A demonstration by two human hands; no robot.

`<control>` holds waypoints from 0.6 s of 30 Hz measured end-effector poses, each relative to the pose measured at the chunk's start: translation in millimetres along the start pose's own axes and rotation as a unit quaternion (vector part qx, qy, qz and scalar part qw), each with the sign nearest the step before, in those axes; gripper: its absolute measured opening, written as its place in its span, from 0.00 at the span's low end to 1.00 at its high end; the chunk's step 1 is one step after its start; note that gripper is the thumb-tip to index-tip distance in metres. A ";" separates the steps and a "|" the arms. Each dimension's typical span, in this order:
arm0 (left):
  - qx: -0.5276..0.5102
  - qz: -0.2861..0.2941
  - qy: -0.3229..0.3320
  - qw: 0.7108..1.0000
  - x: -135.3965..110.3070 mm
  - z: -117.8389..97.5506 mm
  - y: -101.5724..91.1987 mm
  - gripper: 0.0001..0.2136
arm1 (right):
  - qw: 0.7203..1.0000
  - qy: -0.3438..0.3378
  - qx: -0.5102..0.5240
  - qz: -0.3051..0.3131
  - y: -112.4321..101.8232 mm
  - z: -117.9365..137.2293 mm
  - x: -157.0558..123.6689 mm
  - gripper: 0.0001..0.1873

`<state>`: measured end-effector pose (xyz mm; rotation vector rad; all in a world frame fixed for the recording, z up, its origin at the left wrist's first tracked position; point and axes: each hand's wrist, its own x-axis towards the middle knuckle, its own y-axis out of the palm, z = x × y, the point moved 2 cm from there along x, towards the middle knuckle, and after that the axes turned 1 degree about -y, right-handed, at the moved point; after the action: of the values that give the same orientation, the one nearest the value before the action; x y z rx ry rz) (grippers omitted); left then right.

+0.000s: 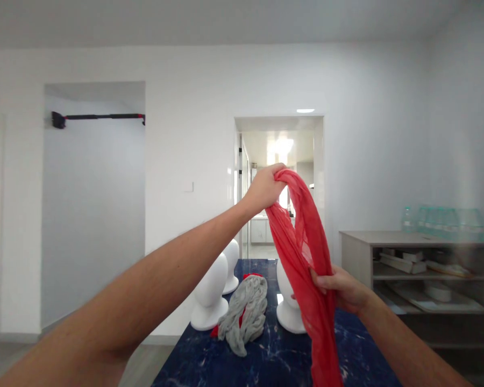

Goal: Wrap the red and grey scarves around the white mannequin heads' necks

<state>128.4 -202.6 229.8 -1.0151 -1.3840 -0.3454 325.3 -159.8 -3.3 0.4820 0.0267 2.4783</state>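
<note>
A thin red scarf (314, 231) hangs in a long loop in front of me, above the table. High up, my left hand (266, 186) is closed around its top fold. Lower down, my right hand (341, 287) grips the hanging lengths, its thumb lying across the cloth. Behind the scarf stands a white mannequin head (291, 314), mostly hidden by the cloth. On the table to the left lies a crumpled grey scarf (248, 309) with red cloth (214, 331) showing under it.
Two more white mannequin heads, a near one (210, 290) and a farther one (232, 266), stand at the table's left edge. The table (266, 365) has a dark blue marbled top. At right, a shelf unit (357, 244) carries plastic bottles (447, 221). A doorway (320, 161) opens behind.
</note>
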 end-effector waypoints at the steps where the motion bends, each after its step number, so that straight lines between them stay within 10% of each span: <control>1: -0.007 -0.001 -0.014 1.000 -1.6 5.8 -0.4 0.10 | 1.000 0.006 0.009 -0.019 -7.4 1.1 -4.9 0.23; 10: -0.057 0.081 -0.139 0.985 -32.2 72.5 10.8 0.08 | 0.989 0.064 -0.072 -0.110 -89.3 0.6 -36.4 0.24; 18: 0.108 0.144 -0.064 0.982 -34.8 101.8 16.7 0.08 | 0.992 0.090 -0.023 -0.085 -95.4 -16.9 -40.8 0.27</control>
<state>67.7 -128.6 178.0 -1.0529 -1.3327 0.0859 403.8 -103.8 -45.0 0.2251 0.0790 2.3419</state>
